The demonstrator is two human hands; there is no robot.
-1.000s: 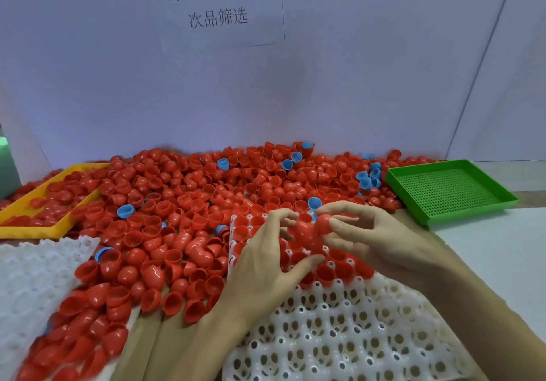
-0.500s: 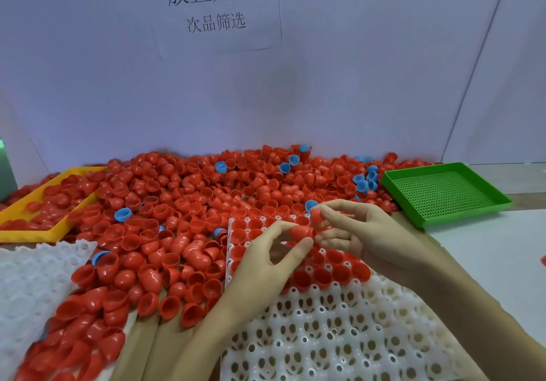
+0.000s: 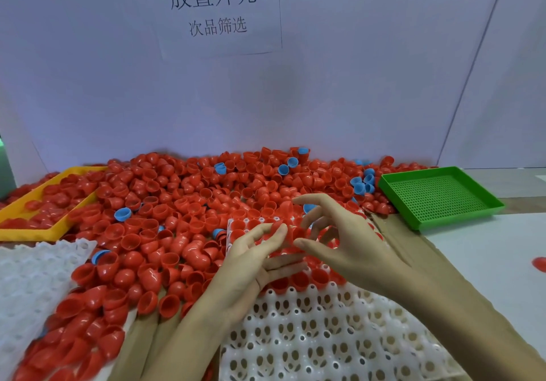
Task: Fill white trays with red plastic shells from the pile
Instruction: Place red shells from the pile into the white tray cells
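The left hand (image 3: 251, 265) is held palm-up over the far part of the white tray (image 3: 325, 339), with a red shell (image 3: 276, 227) pinched between its thumb and fingertips. The right hand (image 3: 345, 241) is poised just beside it, fingers spread and loosely curved, thumb extended toward the left fingertips; whether anything is gripped by it cannot be told. The far rows of the tray are occupied by red shells, partly hidden behind both hands; the near rows are seen as bare sockets. The pile of red shells (image 3: 183, 203) is spread across the tabletop (image 3: 487, 250) behind and to the left of the tray, against the white back wall (image 3: 354, 85). Scattered blue shells (image 3: 122, 213) are noted within the pile. A second white tray (image 3: 32, 277) is located at the left edge. A yellow tray (image 3: 35, 233) containing red shells is placed at far left, and a green perforated tray (image 3: 440, 194) at far right. A printed paper sign (image 3: 215, 11) is fixed to the wall.
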